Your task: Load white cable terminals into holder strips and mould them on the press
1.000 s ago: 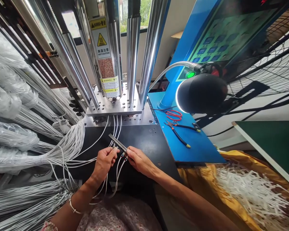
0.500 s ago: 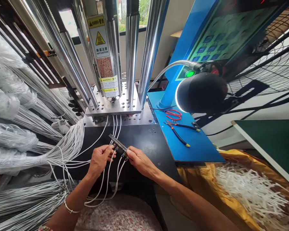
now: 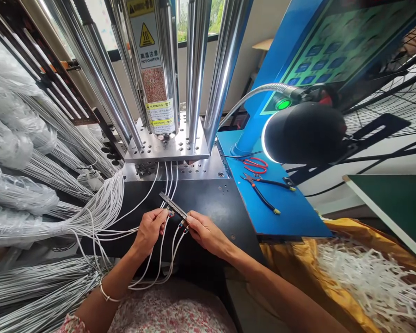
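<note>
My right hand (image 3: 204, 232) pinches the near right end of a narrow dark metal bar (image 3: 173, 204) between thumb and fingers. White cables (image 3: 173, 247) hang in loops from the bar's near side, where small connector ends with coloured wires sit against it. Closed at the bar's left side, my left hand (image 3: 151, 230) pinches a white cable by its end; the fingertips hide most of that end. The bar is held tilted above a black work surface (image 3: 208, 199), in front of the press.
A press with steel columns and a drilled plate (image 3: 166, 150) stands ahead; several white cables run under it. Cable bundles (image 3: 100, 199) fill the left. On the blue table (image 3: 280, 217) lie cutting pliers (image 3: 261, 192) and red-handled scissors (image 3: 255, 165). A black lamp (image 3: 308, 132) overhangs it.
The head view has shifted slightly. My left fingertips have come closer along the bar's near side, still pinching the cable end. My right hand keeps its hold on the bar.
</note>
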`<state>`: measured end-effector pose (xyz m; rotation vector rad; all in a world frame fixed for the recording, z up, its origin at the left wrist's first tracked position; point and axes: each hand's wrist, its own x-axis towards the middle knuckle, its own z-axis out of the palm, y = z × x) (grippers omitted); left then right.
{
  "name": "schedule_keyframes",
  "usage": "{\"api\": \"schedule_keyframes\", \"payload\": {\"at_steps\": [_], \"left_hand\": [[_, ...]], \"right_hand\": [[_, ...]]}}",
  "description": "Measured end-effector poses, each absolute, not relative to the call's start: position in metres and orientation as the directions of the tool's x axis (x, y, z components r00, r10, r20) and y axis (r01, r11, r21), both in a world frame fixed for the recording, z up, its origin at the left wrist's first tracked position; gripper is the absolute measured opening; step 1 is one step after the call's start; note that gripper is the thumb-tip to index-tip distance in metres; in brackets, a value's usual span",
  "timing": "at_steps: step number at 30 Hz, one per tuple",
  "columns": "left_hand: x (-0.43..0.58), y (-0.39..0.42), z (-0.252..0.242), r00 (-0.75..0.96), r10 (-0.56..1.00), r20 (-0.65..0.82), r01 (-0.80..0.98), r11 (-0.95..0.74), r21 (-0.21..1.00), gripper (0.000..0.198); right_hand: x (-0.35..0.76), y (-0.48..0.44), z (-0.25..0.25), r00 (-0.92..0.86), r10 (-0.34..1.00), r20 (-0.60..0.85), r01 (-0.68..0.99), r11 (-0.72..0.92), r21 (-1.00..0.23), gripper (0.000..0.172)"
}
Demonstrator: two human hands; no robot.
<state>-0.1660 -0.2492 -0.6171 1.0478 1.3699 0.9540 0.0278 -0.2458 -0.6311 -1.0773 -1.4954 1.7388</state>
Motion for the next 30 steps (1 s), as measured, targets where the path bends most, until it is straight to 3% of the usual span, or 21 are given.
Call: {"api": "schedule_keyframes", "payload": {"at_steps": [6, 9, 13, 16, 18, 21, 23, 25, 28, 30], "left_hand": [[-0.174, -0.246, -0.612, 0.036, 0.96, -0.278, 0.161, 0.269, 0.95, 0.038], [-0.171, -0.246, -0.608, 0.078, 0.956, -0.283, 0.2, 0.263, 0.944, 0.039], [-0.169, -0.239, -0.604, 0.166, 0.945, -0.283, 0.348, 0.212, 0.913, 0.04], [-0.183, -0.214, -0.6, 0.128, 0.98, -0.151, 0.495, 0.069, 0.866, 0.035], [-0.198, -0.186, -0.597, -0.038, 0.995, -0.09, 0.432, 0.097, 0.897, 0.03], [-0.218, -0.136, -0.593, -0.145, 0.964, -0.222, 0.142, 0.243, 0.96, 0.035], [-0.222, -0.11, -0.593, -0.006, 0.945, -0.328, 0.029, 0.328, 0.944, 0.043], [-0.218, -0.092, -0.595, 0.173, 0.901, -0.397, -0.02, 0.406, 0.914, 0.05], [-0.211, -0.08, -0.601, 0.386, 0.817, -0.429, -0.085, 0.495, 0.865, 0.051], [-0.211, -0.075, -0.604, 0.473, 0.774, -0.421, -0.12, 0.53, 0.84, 0.048]], "right_hand": [[0.031, -0.244, -0.623, -0.525, 0.843, -0.121, 0.238, 0.009, -0.971, 0.035], [0.034, -0.244, -0.62, -0.518, 0.846, -0.127, 0.273, 0.022, -0.962, 0.035], [0.042, -0.243, -0.622, -0.487, 0.838, -0.245, 0.195, -0.17, -0.966, 0.035], [0.055, -0.239, -0.625, -0.449, 0.799, -0.401, 0.21, -0.342, -0.916, 0.035], [0.065, -0.235, -0.626, -0.4, 0.826, -0.397, 0.304, -0.29, -0.908, 0.036], [0.077, -0.229, -0.621, -0.36, 0.89, -0.28, 0.599, -0.01, -0.801, 0.037], [0.079, -0.224, -0.614, -0.355, 0.897, -0.263, 0.773, 0.124, -0.622, 0.035], [0.074, -0.213, -0.605, -0.4, 0.873, -0.28, 0.835, 0.221, -0.504, 0.033], [0.056, -0.172, -0.59, -0.511, 0.823, -0.247, 0.782, 0.327, -0.531, 0.037], [0.039, -0.128, -0.58, -0.489, 0.86, -0.146, 0.748, 0.328, -0.577, 0.035]]}}
